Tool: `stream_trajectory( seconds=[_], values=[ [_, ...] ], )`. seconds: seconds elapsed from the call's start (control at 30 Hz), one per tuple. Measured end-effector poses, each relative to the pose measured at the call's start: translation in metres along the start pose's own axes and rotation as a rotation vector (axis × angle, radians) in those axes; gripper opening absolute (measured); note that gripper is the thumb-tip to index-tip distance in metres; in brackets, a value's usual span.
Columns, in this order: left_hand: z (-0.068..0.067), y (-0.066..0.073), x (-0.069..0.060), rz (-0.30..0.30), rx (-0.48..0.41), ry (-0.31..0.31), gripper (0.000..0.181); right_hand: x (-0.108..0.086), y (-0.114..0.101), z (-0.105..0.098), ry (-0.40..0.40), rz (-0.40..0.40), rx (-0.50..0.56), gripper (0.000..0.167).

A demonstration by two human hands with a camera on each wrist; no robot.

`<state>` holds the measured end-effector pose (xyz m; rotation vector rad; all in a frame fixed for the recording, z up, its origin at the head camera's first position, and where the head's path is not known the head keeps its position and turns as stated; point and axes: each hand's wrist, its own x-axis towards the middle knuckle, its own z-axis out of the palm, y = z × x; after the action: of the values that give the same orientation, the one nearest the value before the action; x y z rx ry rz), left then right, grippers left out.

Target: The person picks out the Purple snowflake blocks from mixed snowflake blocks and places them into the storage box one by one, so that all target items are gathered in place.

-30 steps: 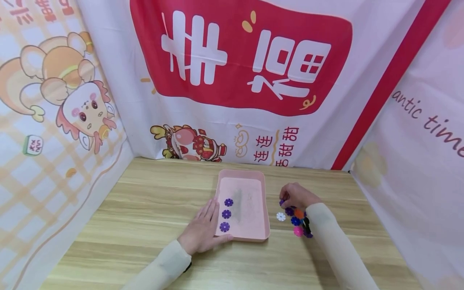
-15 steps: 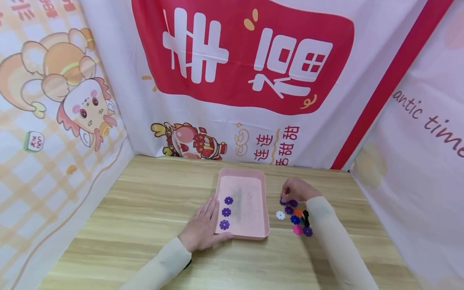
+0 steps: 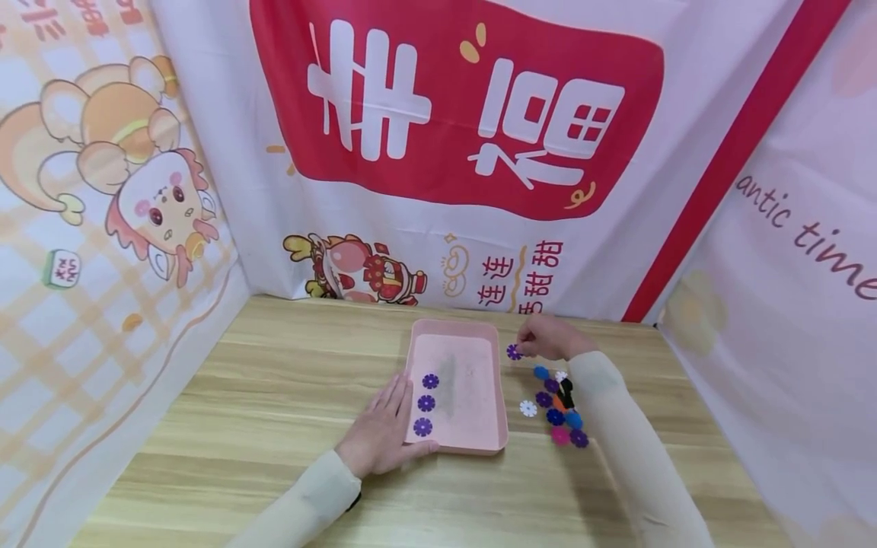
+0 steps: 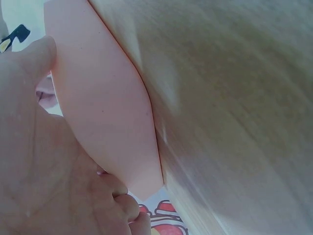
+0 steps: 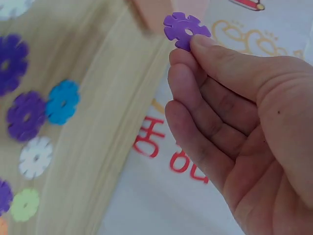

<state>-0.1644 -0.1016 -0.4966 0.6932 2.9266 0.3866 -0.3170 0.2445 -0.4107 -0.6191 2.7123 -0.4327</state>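
Observation:
Between right thumb and forefinger, a purple snowflake building disc is pinched. That right hand is raised just right of the far part of a pink tray. My left hand rests against the tray's left side, fingers straight, thumb along the near edge. In the left wrist view, the thumb touches the tray's outer wall. Inside the tray, three purple discs lie in a line along the left side.
Right of the tray lies a loose cluster of discs: pink, dark blue, light blue and purple, with a black piece. One white disc lies nearer the tray. Printed cloth hangs behind the table.
My right hand has lifted from the cluster and moved away and left towards the tray, carrying a purple disc. More of the cluster shows. The left hand stays against the tray.

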Motion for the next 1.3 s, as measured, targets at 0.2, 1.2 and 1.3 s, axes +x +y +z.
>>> stream_trajectory(
  seconds=[0.2, 1.2, 1.3],
  values=[
    [0.001, 0.0, -0.001, 0.002, -0.011, 0.005, 0.115, 0.018, -0.023, -0.001, 0.033, -0.046, -0.027, 0.018],
    [-0.001, 0.003, -0.004, 0.009, -0.004, 0.002, 0.115, 0.09, -0.086, 0.078, 0.061, 0.041, 0.026, 0.02],
    [-0.002, 0.002, -0.004, 0.01, 0.001, 0.008, 0.116, 0.094, -0.086, 0.082, 0.056, 0.037, 0.064, 0.019]
  ],
)
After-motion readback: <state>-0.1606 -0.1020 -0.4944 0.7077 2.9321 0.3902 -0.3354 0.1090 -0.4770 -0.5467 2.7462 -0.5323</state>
